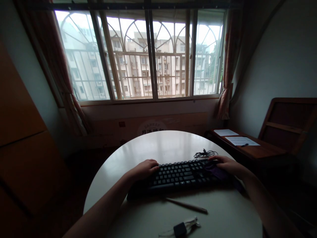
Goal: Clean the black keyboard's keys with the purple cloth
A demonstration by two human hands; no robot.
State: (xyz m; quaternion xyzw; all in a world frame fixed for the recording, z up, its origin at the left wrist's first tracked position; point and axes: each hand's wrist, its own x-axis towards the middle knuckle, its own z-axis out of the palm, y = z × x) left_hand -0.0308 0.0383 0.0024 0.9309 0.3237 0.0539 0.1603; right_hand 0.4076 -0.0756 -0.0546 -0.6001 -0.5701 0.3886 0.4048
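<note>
A black keyboard (178,175) lies across the white round table. My left hand (145,169) rests over its left end, fingers bent round the upper edge, gripping it. At the other end, my right hand (224,164) holds a dark purple cloth (215,171) against the keys on the right side. Parts of the right fingers are hidden by the cloth. Just behind the keyboard sits its coiled black cable (205,153). A thin stick-like brush (187,205), its exact kind unclear, lies on the table in front of the keyboard.
Near the front of the white table (158,145) is a dark charger block (180,228) with a pale cable (194,223). To the right, a wooden bench (269,151) carries paper sheets (241,141) and a pen (244,145). A barred window (148,59) is ahead.
</note>
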